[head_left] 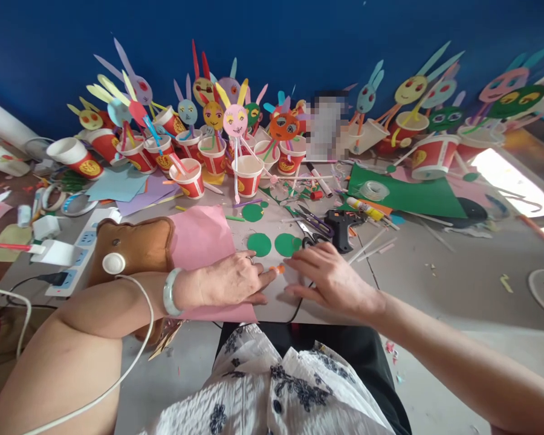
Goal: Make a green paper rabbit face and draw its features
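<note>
My left hand rests over the edge of a sheet of pink paper, with its index finger stretched out to a small orange paper piece on the table. Close by on the other side is my right hand, fingers apart and bent down toward the table, with nothing visible in it. Just beyond the hands lie two green paper circles, one on the left and one on the right. Farther back is another green circle with small green bits beside it.
Scissors, a black glue gun and a yellow glue stick lie beyond my right hand. Red paper cups with paper rabbit figures line the wall. At left are a brown hand warmer and a power strip.
</note>
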A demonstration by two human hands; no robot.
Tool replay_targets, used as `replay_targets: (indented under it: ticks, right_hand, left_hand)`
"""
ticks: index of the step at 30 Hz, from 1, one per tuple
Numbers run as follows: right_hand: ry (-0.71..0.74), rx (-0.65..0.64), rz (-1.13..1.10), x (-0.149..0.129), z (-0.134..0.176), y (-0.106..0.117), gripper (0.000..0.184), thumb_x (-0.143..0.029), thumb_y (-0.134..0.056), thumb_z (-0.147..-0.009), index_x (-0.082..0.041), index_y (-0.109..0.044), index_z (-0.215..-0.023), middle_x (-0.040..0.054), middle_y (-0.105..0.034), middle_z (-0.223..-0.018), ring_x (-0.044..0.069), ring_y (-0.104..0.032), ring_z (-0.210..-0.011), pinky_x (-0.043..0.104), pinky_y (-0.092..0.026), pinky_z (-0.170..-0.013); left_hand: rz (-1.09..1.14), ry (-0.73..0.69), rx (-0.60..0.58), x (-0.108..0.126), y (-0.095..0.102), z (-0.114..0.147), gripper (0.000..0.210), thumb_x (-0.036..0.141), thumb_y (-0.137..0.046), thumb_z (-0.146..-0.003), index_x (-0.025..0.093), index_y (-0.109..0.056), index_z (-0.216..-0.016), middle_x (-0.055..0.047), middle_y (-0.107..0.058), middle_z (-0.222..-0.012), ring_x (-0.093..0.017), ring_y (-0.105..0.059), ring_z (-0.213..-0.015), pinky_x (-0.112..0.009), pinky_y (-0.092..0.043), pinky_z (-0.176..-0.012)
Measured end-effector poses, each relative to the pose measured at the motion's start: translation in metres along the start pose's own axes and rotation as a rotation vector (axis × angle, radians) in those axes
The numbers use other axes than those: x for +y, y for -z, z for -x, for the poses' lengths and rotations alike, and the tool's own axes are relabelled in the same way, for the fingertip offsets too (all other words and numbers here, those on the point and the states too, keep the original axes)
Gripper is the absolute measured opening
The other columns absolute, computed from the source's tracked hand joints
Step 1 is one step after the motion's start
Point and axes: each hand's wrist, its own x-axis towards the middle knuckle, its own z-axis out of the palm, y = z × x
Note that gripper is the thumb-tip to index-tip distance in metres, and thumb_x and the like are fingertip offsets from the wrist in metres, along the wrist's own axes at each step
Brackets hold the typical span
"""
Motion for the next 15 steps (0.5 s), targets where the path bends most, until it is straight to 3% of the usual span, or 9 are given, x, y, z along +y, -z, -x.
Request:
replay_targets:
  ticks: [3,8,10,13,15]
  right_hand:
    - [-0.136,0.103,0.108,0.036,-0.018,0.018,0.031,-0.041,-0.055,-0.104,-0.016,-0.074,-0.104,0.0104,-0.077,-0.098,0.022,-0.07,-0.089,0.038,-0.042,-0.085]
    - [-0.657,0.163,0.171,0.101,-0.051,0.06,0.018,-0.029,-0.064,-0.09,-0.015,-0.076,-0.09,0.0115,-0.078,-0.09,0.022,-0.066,-0.079,0.038,-0.043,-0.081]
    - [-0.848,0.362,0.145,0.116,-0.058,0.077,0.019,-0.028,-0.066,-0.087,-0.014,-0.078,-0.093,0.0119,-0.078,-0.09,0.019,-0.065,-0.079,0.036,-0.045,-0.077]
    - [-0.965,0.61,0.059,0.127,-0.057,0.094,0.026,-0.028,-0.066,-0.085,-0.012,-0.08,-0.1,0.0131,-0.078,-0.09,0.017,-0.065,-0.075,0.032,-0.046,-0.07]
    - [-0.996,0.643,0.088,0.133,-0.049,0.099,0.027,-0.03,-0.066,-0.084,-0.013,-0.08,-0.099,0.0133,-0.078,-0.09,0.017,-0.064,-0.073,0.031,-0.046,-0.067]
  left_hand:
    - [0.05,0.006,0.004,0.0,-0.005,0.0,0.068,0.059,-0.049,-0.104,0.011,-0.044,-0.152,-0.008,-0.076,-0.098,-0.022,-0.07,-0.092,-0.041,-0.048,-0.101]
    - [0.074,0.009,0.008,0.0,-0.006,-0.001,0.072,0.064,-0.049,-0.102,0.011,-0.046,-0.151,-0.009,-0.076,-0.097,-0.023,-0.07,-0.088,-0.039,-0.047,-0.095]
    - [0.071,0.005,0.012,0.0,-0.006,-0.002,0.072,0.065,-0.049,-0.102,0.01,-0.047,-0.149,-0.008,-0.075,-0.093,-0.023,-0.07,-0.085,-0.039,-0.047,-0.094]
    - [0.049,-0.01,0.027,0.0,-0.007,-0.002,0.071,0.065,-0.048,-0.102,0.01,-0.049,-0.147,-0.007,-0.075,-0.092,-0.022,-0.069,-0.082,-0.039,-0.048,-0.092]
    - [0.014,-0.027,0.023,0.0,-0.008,-0.001,0.073,0.067,-0.047,-0.102,0.01,-0.049,-0.147,-0.007,-0.075,-0.093,-0.022,-0.068,-0.081,-0.04,-0.048,-0.093]
